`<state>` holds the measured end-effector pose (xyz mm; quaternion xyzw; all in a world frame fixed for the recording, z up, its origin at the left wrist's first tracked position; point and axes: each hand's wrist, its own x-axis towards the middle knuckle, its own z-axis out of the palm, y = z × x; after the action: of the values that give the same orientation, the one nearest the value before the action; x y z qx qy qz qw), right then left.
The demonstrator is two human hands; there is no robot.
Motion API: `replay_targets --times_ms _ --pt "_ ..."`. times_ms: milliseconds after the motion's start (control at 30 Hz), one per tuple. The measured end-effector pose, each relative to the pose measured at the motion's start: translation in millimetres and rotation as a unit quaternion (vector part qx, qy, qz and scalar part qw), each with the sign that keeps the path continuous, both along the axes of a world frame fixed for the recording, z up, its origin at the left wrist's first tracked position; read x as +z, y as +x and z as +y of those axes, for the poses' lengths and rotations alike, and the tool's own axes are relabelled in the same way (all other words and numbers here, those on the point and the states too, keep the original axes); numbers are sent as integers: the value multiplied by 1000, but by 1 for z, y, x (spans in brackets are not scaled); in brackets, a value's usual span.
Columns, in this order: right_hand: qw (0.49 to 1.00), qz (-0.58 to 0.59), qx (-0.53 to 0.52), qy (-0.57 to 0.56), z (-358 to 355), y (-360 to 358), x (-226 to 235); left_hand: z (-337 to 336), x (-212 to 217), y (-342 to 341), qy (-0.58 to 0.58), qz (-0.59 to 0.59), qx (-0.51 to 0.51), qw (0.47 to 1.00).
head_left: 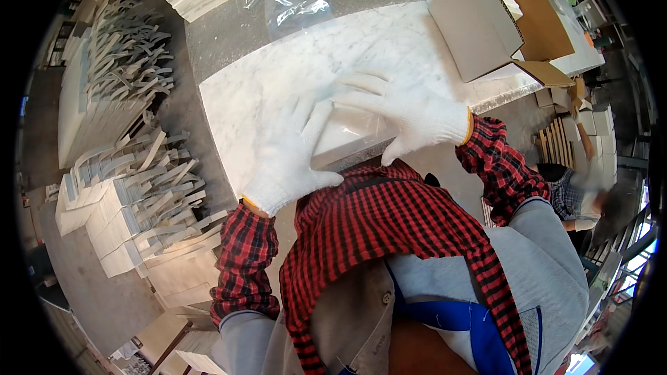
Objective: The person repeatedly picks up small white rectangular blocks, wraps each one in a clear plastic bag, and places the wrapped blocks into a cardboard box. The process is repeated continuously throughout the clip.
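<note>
Both my hands wear white knitted gloves. My left hand [283,161] is open at the left part of the white marble slab [243,97], fingers stretched away from me and thumb apart. My right hand [420,112] is also open, its fingers reaching left toward the left fingertips. Between the hands, near the slab's front edge, lies a flat white piece [351,132] with a shiny, clear film-like surface. My hands partly hide it, so its full shape and whether they touch it cannot be told.
An open cardboard box [479,24] stands at the slab's right end. Clear plastic bags [299,7] lie beyond the slab. Stacked white slabs with grey strips [132,201] stand at left. Another person [580,201] is at far right, near stacked pieces.
</note>
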<state>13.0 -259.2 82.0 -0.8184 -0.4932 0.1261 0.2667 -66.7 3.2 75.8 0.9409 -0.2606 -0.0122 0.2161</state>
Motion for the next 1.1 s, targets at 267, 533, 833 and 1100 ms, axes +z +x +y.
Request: replay_targets --times_ms 267,533,833,1100 --pt "993 7 -103 64 15 21 -30 2 -25 6 -136 45 66 987" --pt "972 -201 -96 78 -17 30 -42 2 -14 7 -60 43 50 996" --pt "981 -149 -22 124 -26 14 -47 3 -15 -2 -51 60 17 997" --pt "989 -15 -52 136 -43 -6 -44 2 -18 -3 -74 80 33 993"
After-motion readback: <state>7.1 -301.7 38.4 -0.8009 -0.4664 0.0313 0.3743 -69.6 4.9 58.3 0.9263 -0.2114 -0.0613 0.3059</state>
